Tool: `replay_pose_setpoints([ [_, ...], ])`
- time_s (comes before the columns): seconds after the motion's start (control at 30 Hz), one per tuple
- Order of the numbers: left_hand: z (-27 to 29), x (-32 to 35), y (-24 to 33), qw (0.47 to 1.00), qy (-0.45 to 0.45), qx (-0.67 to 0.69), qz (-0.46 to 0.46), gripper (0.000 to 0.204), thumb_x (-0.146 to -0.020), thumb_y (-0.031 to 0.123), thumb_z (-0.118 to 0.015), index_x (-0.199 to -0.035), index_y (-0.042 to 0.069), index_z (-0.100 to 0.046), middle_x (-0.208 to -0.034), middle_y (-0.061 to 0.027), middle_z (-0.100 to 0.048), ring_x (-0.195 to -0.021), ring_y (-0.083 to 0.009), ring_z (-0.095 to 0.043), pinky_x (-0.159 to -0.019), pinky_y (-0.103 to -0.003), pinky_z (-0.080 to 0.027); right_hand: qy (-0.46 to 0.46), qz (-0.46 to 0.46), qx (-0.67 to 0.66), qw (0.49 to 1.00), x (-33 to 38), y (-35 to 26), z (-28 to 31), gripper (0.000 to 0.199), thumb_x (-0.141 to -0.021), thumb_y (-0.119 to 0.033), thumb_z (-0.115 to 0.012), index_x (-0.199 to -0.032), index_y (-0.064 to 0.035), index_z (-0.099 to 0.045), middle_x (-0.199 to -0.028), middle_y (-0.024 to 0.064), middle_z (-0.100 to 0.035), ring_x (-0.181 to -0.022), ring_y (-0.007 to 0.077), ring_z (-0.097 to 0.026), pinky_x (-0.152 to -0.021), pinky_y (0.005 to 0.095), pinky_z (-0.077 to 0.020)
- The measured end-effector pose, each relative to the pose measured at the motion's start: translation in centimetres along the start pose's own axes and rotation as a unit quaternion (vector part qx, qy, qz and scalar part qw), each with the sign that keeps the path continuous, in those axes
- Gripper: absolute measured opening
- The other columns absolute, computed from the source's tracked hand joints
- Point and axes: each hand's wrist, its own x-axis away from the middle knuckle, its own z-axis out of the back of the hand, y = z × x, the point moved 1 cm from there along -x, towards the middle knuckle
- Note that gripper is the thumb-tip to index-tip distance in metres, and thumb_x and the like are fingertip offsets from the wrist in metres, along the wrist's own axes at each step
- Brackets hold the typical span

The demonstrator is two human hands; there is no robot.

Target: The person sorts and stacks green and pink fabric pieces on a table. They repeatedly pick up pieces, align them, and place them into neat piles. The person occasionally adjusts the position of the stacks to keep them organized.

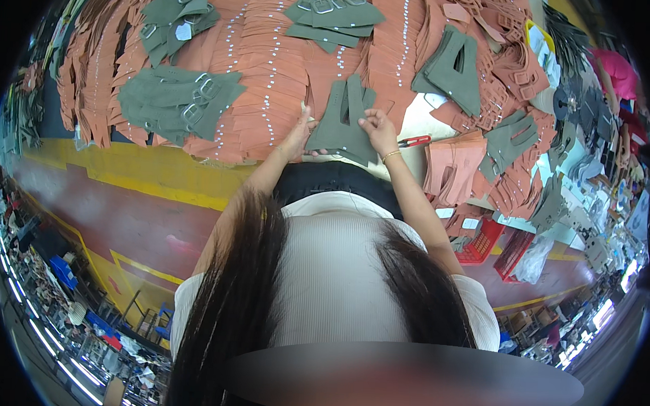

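Observation:
Close in front of me on the table, a dark green cut piece [334, 134] like a shoe upper lies between my hands, with narrow straps at its far end. My left hand [297, 135] grips its left edge, fingers beneath and thumb raised. On the opposite side, my right hand [379, 133] pinches near its strap with thumb and forefinger. A red cutter-like tool [415, 141] lies just right of that hand. Several matching green pieces with buckles [181, 102] are fanned out to the left, and another green stack [454, 71] sits to the right.
Long overlapping rows of orange-brown pieces [269, 77] cover much of the table. Buckled orange straps [519, 70] are heaped at the right. Below the table's right end stand red baskets [481, 242]. A yellow-edged red floor [136, 216] runs behind me. Another person [615, 74] is at the far right.

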Motion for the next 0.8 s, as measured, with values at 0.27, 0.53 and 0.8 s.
replay_pose_setpoints([
  [0.27, -0.9, -0.8, -0.4, 0.997, 0.052, -0.059, -0.01, 0.033, -0.088, 0.032, -0.061, -0.111, 0.008, -0.053, -0.08, -0.0024, -0.059, -0.051, -0.0096, -0.05, -0.042, -0.021, -0.039, -0.018, 0.058, 0.156, 0.986, -2.4, -4.5, 2.7, 0.041, -0.082, -0.022, -0.066, -0.113, 0.0026, -0.054, -0.103, 0.0153, -0.062, -0.094, 0.0229, -0.062, -0.082, 0.033, -0.0491],
  [0.53, -0.2, -0.6, -0.2, 0.999, -0.027, -0.034, 0.001, 0.04, -0.092, 0.025, -0.056, -0.125, 0.007, -0.045, -0.095, -0.0066, -0.063, -0.06, -0.0145, -0.061, -0.045, -0.021, -0.045, -0.12, -0.148, -0.448, 0.873, -10.8, -12.1, -2.4, 0.034, -0.095, -0.017, -0.046, -0.121, 0.0033, -0.04, -0.113, 0.0161, -0.054, -0.104, 0.0278, -0.057, -0.09, 0.0375, -0.0486],
  [0.8, 0.1, 2.1, 1.0, 0.996, -0.056, -0.045, -0.045, 0.038, -0.092, 0.025, -0.055, -0.122, 0.004, -0.042, -0.091, -0.0091, -0.063, -0.064, -0.0155, -0.063, -0.05, -0.022, -0.048, -0.03, -0.174, -0.545, 0.82, -16.9, -11.7, -4.5, 0.034, -0.094, -0.024, -0.05, -0.108, 0.0068, -0.045, -0.101, 0.0185, -0.06, -0.094, 0.0273, -0.061, -0.084, 0.0379, -0.052],
])
